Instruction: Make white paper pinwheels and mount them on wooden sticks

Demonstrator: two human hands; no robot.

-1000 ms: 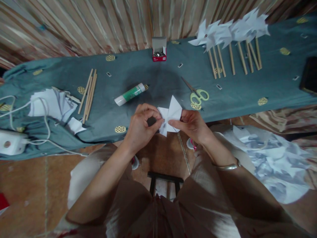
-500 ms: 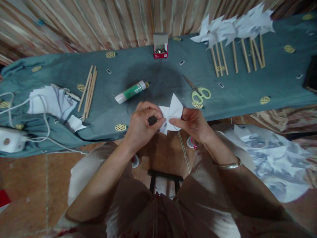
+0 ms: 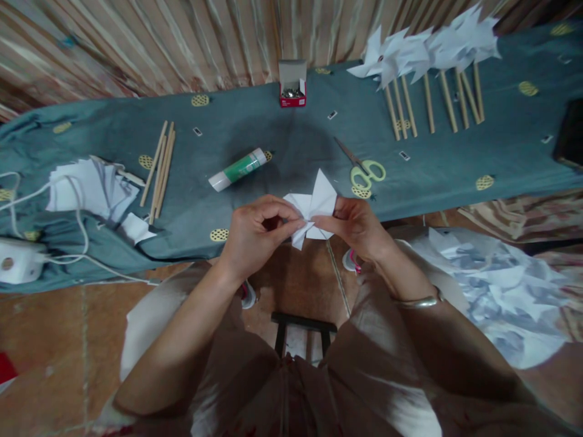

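A white folded paper pinwheel [image 3: 315, 204] is held just above the near edge of the teal cloth table [image 3: 282, 139]. My left hand [image 3: 257, 233] pinches its left side with curled fingers. My right hand [image 3: 357, 226] pinches its centre from the right, thumb and forefinger pressed together. A green and white glue stick [image 3: 239, 169] lies on the cloth just beyond my left hand. Green-handled scissors [image 3: 364, 168] lie beyond my right hand.
A small red box of pins [image 3: 292, 85] stands at the table's far edge. Finished pinwheels on sticks [image 3: 428, 67] lie at the back right. Loose wooden sticks [image 3: 159, 169] and white paper sheets [image 3: 88, 191] lie left, near a white cable. Paper scraps [image 3: 501, 291] cover the floor right.
My left hand's fingers have dropped lower and flattened against the pinwheel's left side; the paper sits slightly higher and more spread. The right hand stays almost still.
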